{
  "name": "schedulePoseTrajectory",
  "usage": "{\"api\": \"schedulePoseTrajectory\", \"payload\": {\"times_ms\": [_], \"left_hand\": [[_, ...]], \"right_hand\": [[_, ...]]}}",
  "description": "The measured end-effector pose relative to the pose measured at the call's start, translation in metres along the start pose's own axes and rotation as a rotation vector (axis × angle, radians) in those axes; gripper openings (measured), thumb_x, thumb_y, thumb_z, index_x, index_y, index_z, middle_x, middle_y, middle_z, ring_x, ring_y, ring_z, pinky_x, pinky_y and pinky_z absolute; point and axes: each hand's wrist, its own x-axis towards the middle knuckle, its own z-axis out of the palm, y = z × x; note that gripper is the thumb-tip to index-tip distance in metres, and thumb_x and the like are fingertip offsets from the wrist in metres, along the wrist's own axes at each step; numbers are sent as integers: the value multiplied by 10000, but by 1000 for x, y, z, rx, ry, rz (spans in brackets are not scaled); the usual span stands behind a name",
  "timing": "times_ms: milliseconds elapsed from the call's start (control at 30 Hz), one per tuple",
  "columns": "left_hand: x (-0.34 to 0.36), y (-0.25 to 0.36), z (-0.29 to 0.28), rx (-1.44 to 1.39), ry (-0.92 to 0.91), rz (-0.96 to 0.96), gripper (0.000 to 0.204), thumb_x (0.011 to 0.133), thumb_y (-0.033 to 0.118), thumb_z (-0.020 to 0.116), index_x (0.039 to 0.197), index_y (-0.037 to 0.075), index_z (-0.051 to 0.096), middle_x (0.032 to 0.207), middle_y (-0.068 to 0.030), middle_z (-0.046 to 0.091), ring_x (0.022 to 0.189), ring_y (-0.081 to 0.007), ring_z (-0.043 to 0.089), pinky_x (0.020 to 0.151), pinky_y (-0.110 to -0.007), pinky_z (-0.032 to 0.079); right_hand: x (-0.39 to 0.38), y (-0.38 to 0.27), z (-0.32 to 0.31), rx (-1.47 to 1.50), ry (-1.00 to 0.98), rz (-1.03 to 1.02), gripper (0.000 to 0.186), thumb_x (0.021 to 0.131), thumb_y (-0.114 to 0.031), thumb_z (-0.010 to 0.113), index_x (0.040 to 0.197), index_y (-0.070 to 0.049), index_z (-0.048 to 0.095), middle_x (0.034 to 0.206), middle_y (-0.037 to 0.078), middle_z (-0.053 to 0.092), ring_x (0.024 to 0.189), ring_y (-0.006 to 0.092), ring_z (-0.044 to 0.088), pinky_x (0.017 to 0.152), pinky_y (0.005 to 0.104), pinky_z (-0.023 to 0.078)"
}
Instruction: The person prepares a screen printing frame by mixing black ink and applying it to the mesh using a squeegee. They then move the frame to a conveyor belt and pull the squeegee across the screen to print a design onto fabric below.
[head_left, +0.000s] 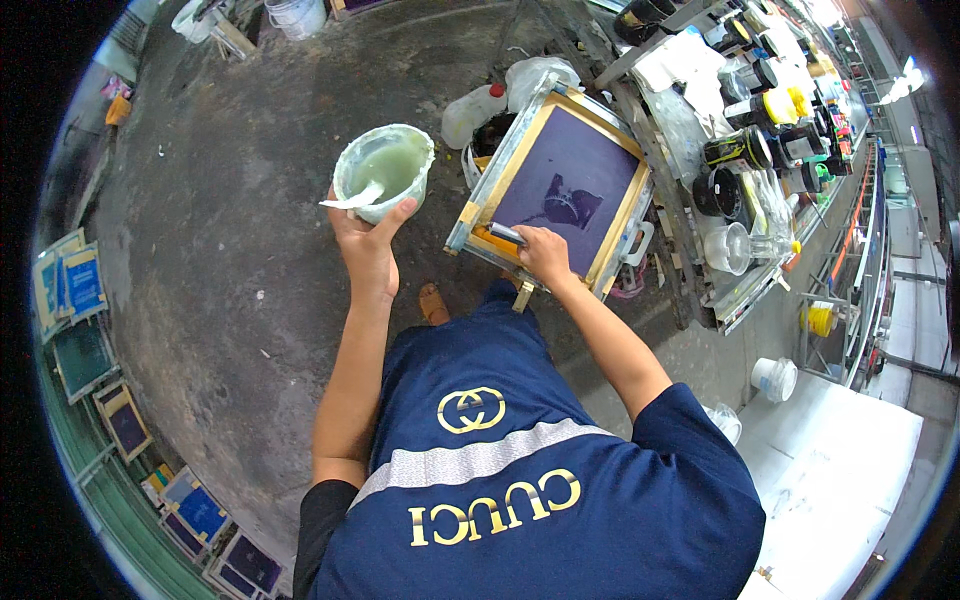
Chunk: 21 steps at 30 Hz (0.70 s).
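Observation:
My left hand [372, 243] grips a whitish plastic tub [350, 150] from below and the side, thumb against its wall. Pale green liquid lies inside, and a white spoon-like stirrer [358, 198] rests over the near rim. My right hand [545, 254] is closed round a grey-handled tool [507, 234]; its far end meets an orange patch, and I cannot make out its exact kind. That end lies over the near left corner of a screen-printing frame [462, 226], tilted, with purple mesh [565, 150], yellowish borders and a darker printed shape.
A jug with a red cap [470, 115] and a white plastic bag [540, 78] sit behind the frame. On the right, a bench holds several ink jars [738, 150] and a clear cup [727, 249]. Several screens [125, 420] line the left wall.

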Motion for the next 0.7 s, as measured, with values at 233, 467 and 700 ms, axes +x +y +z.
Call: {"api": "schedulePoseTrajectory", "payload": {"times_ms": [233, 467, 700], "left_hand": [[-4, -1, 3, 21, -25, -21, 885, 782, -72, 866, 1511, 106, 396, 1453, -99, 527, 1359, -249, 545, 1126, -404, 506], [-3, -9, 1, 55, -39, 2, 859, 824, -102, 817, 1524, 140, 383, 1485, -112, 513, 1357, -275, 559, 1066, -433, 562], [-4, -8, 3, -21, -13, -40, 887, 766, -53, 890, 1501, 106, 420, 1437, -88, 538, 1375, -239, 529, 1178, -398, 460]], "right_hand": [[5, -20, 33, -2, 152, 23, 441, 771, -55, 731, 1205, -129, 719, 1153, 60, 757, 1069, 282, 699, 893, 467, 551], [-24, -18, 48, 50, 88, -121, 582, 733, 5, 750, 1298, -120, 697, 1338, 92, 717, 1231, 299, 661, 1025, 451, 523], [4, 8, 13, -9, -80, -292, 444, 821, -41, 695, 1240, -180, 730, 1254, 24, 761, 1181, 205, 690, 988, 401, 456]]}}
